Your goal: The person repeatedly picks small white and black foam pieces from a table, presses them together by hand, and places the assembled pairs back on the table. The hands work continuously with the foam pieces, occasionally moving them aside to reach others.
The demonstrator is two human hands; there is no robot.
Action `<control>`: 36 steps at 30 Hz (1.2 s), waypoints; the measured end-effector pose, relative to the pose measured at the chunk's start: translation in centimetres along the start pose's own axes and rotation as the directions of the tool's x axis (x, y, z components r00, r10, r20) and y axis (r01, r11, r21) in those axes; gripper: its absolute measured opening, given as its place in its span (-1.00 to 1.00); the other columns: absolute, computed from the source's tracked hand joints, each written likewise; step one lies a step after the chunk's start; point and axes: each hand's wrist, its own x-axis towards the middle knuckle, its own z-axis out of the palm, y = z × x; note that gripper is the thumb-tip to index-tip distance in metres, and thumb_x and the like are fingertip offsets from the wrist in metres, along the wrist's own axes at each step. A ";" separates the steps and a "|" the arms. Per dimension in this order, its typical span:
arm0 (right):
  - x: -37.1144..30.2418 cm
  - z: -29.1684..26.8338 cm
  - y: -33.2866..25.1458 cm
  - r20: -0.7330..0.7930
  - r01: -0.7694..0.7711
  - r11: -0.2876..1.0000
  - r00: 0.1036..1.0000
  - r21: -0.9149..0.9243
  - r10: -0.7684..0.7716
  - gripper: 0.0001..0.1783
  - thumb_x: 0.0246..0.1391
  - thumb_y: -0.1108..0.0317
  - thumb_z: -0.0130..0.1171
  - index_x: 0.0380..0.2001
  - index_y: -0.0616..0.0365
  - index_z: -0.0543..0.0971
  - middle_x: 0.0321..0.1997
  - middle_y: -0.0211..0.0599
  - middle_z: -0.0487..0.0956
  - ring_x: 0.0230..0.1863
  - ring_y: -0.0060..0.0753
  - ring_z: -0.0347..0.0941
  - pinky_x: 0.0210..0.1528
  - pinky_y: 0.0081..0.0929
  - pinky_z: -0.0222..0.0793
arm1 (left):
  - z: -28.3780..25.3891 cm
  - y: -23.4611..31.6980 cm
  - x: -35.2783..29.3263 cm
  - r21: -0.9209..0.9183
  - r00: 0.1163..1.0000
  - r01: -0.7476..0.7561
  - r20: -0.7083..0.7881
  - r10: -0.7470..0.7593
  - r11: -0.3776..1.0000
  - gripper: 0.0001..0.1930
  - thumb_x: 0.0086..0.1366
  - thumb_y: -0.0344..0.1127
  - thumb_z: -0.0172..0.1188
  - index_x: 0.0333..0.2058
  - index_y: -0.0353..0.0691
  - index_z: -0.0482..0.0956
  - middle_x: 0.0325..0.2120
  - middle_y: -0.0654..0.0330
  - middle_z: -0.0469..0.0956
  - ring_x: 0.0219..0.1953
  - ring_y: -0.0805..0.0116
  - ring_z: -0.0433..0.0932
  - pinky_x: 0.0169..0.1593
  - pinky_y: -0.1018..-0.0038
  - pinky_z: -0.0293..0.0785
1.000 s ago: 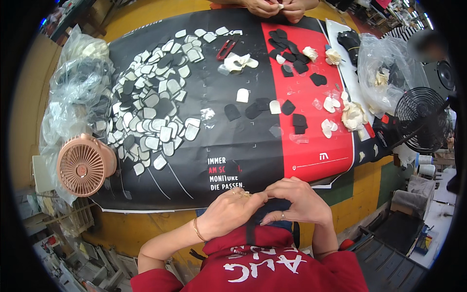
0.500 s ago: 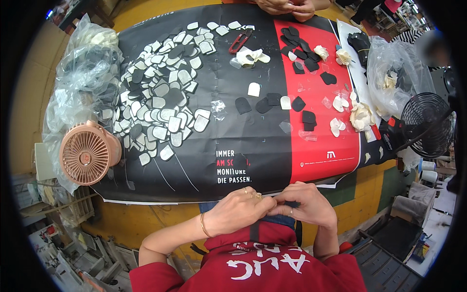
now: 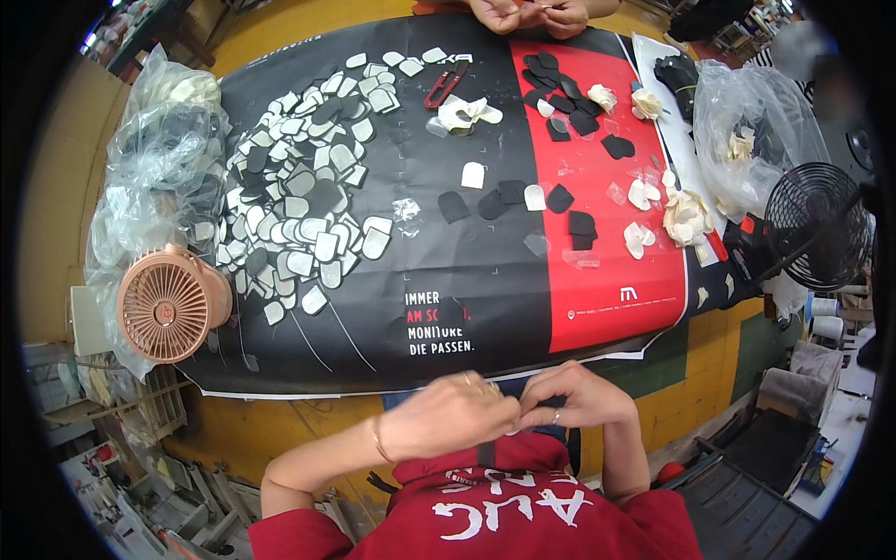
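Note:
My left hand (image 3: 457,409) and my right hand (image 3: 581,396) meet fingertip to fingertip in front of my red shirt, just off the table's near edge. Both are closed in a pinch. A small pale bit shows below the touching fingers, too little of it to name. On the table, the nearest pieces are a black rounded patch (image 3: 454,207), a white rounded patch (image 3: 473,175) and stacked black patches (image 3: 581,230). Farther left spreads a big heap of grey-white and black rounded patches (image 3: 308,177).
A pink fan (image 3: 166,306) stands at the left by clear plastic bags (image 3: 154,210). Red-handled thread snips (image 3: 446,84) lie at the back near crumpled cream scraps (image 3: 467,114). A black fan (image 3: 814,219) is at right. Across the table, another person's hands (image 3: 532,14) work.
My left hand has turned slightly and is a little blurred, its fingers still against the right hand's. A small pale bit now shows under them. The whole view has shifted slightly.

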 end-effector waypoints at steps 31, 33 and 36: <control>7.2 -2.3 -1.5 -0.593 -0.060 0.900 0.770 -0.431 -0.233 -0.87 0.21 0.49 0.27 -0.21 0.32 0.65 -0.38 -0.27 0.62 -0.45 -0.50 0.51 -0.39 -0.51 0.41 | 2.9 -4.2 0.4 0.578 0.820 0.459 -0.567 -0.072 0.674 -0.61 0.14 -0.17 0.42 -0.03 -0.06 0.67 -0.08 0.25 0.53 -0.09 0.31 0.49 0.13 0.26 0.29; 7.6 -2.9 -1.5 -0.542 -0.056 0.881 0.806 -0.470 -0.238 -0.88 0.21 0.48 0.27 -0.23 0.32 0.64 -0.38 -0.26 0.61 -0.47 -0.46 0.49 -0.40 -0.49 0.39 | 3.0 -4.4 0.4 0.585 0.829 0.442 -0.555 -0.062 0.680 -0.60 0.15 -0.17 0.41 -0.02 -0.07 0.67 -0.06 0.25 0.52 -0.07 0.31 0.48 0.14 0.25 0.29; 7.9 -3.2 -1.4 -0.498 -0.060 0.866 0.837 -0.497 -0.228 -0.88 0.20 0.47 0.27 -0.24 0.31 0.64 -0.38 -0.25 0.60 -0.47 -0.42 0.48 -0.40 -0.47 0.39 | 3.0 -4.7 0.1 0.604 0.842 0.413 -0.538 -0.034 0.682 -0.61 0.16 -0.17 0.41 -0.02 -0.09 0.67 -0.05 0.24 0.53 -0.06 0.30 0.48 0.16 0.22 0.30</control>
